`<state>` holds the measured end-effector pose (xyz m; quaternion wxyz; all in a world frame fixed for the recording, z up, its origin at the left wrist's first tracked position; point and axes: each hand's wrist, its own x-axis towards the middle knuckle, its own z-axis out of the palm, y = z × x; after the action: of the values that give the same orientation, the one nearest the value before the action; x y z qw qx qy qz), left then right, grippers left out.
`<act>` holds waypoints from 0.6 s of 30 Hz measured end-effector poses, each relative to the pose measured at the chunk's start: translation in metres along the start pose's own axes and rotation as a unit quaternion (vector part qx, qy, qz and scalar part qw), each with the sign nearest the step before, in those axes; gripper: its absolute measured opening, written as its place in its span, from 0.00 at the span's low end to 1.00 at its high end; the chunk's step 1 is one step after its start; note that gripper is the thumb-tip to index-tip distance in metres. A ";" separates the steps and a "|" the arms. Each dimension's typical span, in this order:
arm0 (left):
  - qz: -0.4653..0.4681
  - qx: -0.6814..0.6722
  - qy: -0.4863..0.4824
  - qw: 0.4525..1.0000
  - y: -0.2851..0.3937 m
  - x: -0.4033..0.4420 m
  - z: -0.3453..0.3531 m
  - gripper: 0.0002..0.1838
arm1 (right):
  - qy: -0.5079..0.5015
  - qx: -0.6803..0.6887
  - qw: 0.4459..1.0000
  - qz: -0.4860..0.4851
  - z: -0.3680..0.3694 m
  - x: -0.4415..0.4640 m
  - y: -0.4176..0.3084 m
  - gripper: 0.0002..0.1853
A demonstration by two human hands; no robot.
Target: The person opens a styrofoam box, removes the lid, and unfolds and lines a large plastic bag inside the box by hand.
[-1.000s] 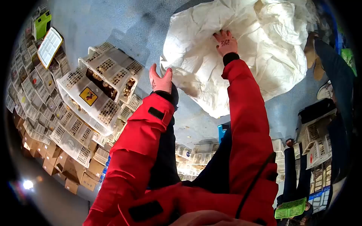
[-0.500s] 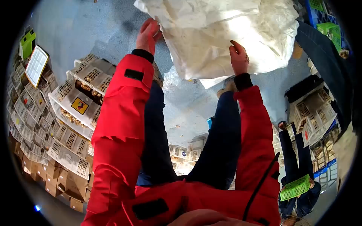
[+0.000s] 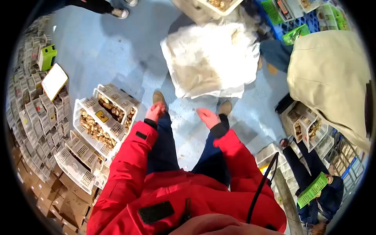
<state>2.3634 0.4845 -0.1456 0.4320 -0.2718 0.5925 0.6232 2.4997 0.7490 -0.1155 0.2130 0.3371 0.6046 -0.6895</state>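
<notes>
My left hand (image 3: 156, 111) hangs above my left knee, its fingers curled in with nothing visible in them. Across from it, my right hand (image 3: 208, 118) is held over my right leg. Its fingers point left, somewhat apart and loosely bent, and I see nothing held. Beyond both hands a crumpled white plastic sheet (image 3: 211, 58) covers a bulky shape on the blue floor (image 3: 129, 51); neither hand touches it. What lies under the sheet is hidden. My left shoe (image 3: 158, 98) and right shoe (image 3: 225, 108) stand near its front edge.
White slatted crates (image 3: 107, 117) holding small brown, rounded pieces stand at my left, with cardboard boxes (image 3: 72, 199) behind. A person in a beige coat (image 3: 329, 78) is at the right. Another person holds a green basket (image 3: 312, 190). A filled white tub (image 3: 223, 11) sits beyond the sheet.
Both hands have come away from the white sheet and drawn back toward my body. My view has risen and widened, so the sheet appears smaller and a tub shows behind it.
</notes>
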 end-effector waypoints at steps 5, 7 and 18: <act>-0.002 -0.001 -0.038 0.999 0.009 -0.107 0.017 0.17 | 0.028 0.111 0.993 0.018 -0.071 -0.061 0.026 0.15; -0.027 -0.044 -0.019 0.998 0.000 -0.138 0.007 0.17 | 0.065 0.076 0.994 0.051 -0.112 -0.107 0.005 0.16; 0.056 0.019 -0.222 0.973 0.014 -0.227 0.151 0.19 | 0.100 0.361 0.927 -0.006 -0.236 -0.234 0.082 0.15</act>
<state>2.4864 0.5835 0.0776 0.5224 -0.0854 0.5077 0.6798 2.7655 0.9382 -0.0132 0.0107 0.4549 0.3350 -0.8250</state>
